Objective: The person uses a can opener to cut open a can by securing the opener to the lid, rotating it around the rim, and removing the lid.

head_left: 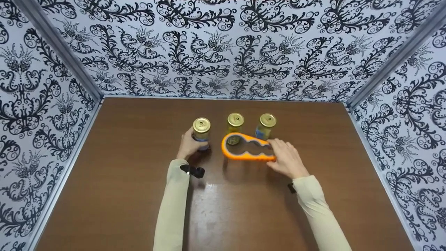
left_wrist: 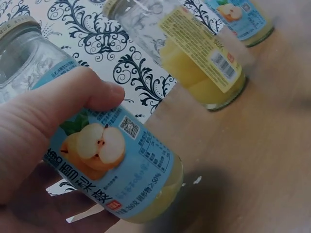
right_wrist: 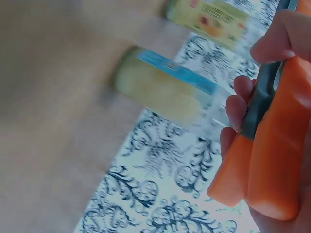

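My left hand (head_left: 190,144) grips a glass fruit jar (left_wrist: 131,165) around its side. That jar has a gold lid (head_left: 201,125) and a blue label with a cut pear on it. In the left wrist view the thumb lies across the label and the fingers are partly hidden behind the glass. An orange jar opener (head_left: 228,150) with grey scalloped inner edges is held by its handle end in my right hand (head_left: 287,158). Its rounded loop points left, overlapping the lower part of the middle jar (head_left: 235,120) in the head view.
The middle jar has a yellow label and stands between the gripped jar and a third jar (head_left: 267,121) with a blue label. All have gold lids. The brown table (head_left: 139,195) is bordered by patterned wall panels (head_left: 209,52) at the back and both sides.
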Demonstrator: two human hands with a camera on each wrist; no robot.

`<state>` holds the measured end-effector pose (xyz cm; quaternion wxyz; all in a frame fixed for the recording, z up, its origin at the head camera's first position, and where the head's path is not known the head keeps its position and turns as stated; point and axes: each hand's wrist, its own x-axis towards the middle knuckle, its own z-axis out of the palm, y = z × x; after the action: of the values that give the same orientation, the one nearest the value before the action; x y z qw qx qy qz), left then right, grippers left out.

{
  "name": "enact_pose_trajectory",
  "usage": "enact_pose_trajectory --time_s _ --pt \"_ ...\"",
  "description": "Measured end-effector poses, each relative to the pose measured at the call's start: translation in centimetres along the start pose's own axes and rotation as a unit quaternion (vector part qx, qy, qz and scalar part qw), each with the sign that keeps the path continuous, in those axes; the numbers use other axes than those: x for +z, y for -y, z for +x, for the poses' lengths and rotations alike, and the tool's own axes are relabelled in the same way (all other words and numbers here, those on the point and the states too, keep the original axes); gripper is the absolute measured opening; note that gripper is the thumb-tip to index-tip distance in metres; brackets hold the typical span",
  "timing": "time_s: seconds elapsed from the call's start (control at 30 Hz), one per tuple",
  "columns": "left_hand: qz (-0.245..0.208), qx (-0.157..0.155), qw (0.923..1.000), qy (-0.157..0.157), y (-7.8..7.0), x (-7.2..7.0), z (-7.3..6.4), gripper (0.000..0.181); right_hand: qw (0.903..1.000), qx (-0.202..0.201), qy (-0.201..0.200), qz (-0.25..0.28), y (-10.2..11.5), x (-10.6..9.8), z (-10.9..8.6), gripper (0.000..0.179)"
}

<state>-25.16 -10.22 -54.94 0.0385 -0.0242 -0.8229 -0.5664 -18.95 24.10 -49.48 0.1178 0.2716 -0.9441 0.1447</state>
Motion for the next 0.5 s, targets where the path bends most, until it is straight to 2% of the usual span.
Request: enact_pose_trajectory --time_s 0.13,0.27,0.37,0.5 --pt "0.011 0.011 0.9998 0.008 0.1 0.2 -0.4 0.055 0.9997 -0.008 -0.020 0.014 0.2 -1.3 0.9 0.065" --pt "0.013 0.036 0.9991 0.020 0.0 0.5 -0.8 0.057 0.9991 -0.019 -0.035 0.013 0.5 -2.2 1.8 0.066" --pt "0.006 0.051 0.9983 0.028 -0.2 0.7 -0.9 0.058 0.9988 -0.026 -0.040 0.013 0.9 -2.7 2.5 0.067" --pt "0.001 0.056 0.9977 0.037 -0.2 1.1 -1.1 0.059 0.9987 -0.029 -0.038 0.018 1.4 -3.1 3.3 0.066"
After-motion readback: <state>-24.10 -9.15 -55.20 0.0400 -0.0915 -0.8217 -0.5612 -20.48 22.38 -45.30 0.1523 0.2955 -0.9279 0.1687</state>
